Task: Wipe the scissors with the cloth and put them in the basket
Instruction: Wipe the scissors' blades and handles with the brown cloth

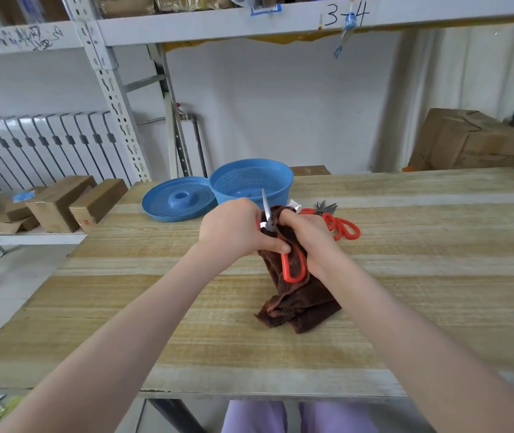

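Cloth comes first, closest to me. It is brown and fluffy, its bottom end lies bunched on the wooden table, and the rest is pulled up into the two hands. It looks soft and floppy, so I think it will bend round anything and not slip much. Just above, the scissors are held up off the table, with the red handle loop hanging down in front of the cloth and one bare shiny blade pointing up. I think they are light but hard and stiff. The metal looks slick and the tips look sharp, so the red handle or the thick middle is the safe place to hold, never the blade edge. The left hand is curled round the middle of the scissors, with the thumb pressed near the top of the handle. The right hand is curled too and grips the cloth. The cloth covers its fingertips, so I cannot tell if a second blade is inside. Behind the hands, other scissors with red handles lie on the table. Farther back stands the blue basket, open on top, with its blue lid lying flat right beside it.
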`<state>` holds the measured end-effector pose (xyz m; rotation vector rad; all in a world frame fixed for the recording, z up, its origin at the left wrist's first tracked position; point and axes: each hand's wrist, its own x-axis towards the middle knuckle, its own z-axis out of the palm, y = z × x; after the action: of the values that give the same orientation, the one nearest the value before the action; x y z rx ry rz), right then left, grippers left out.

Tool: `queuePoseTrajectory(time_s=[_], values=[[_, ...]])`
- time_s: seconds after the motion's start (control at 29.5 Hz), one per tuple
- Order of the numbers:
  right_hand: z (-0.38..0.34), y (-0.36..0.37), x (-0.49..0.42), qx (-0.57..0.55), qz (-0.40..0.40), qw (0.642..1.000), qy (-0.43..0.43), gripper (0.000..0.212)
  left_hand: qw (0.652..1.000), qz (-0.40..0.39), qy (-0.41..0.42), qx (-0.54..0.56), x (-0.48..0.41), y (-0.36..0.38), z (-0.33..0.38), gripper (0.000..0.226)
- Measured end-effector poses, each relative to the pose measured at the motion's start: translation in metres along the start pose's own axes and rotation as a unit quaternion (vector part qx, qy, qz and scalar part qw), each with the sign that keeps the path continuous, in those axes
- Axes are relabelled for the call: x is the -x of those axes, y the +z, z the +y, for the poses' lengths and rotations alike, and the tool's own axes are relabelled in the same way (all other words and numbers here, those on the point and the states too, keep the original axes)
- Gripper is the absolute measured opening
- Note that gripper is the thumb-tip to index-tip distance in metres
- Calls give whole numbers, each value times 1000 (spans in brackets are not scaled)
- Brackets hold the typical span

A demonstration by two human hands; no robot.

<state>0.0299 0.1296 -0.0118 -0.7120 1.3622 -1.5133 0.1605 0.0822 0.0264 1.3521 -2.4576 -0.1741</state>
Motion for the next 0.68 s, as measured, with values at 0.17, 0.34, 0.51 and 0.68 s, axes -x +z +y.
queuePoseTrajectory(time_s=[0.17,0.34,0.51,0.68], values=[[4,-6,-1,4,-23,1000,7,12,1000,-22,-10,12,0,0,-2,68],[2,-2,-1,-6,-5,1000,-1,14,1000,-7,2,-14,0,0,3,62],[7,-11,-1,-10,-32,999,-5,14,999,-31,-11,-5,-2,1,5,69],[2,-10,-4,4,-11,1000,16,28,999,-9,9,-32,-1,3,8,68]])
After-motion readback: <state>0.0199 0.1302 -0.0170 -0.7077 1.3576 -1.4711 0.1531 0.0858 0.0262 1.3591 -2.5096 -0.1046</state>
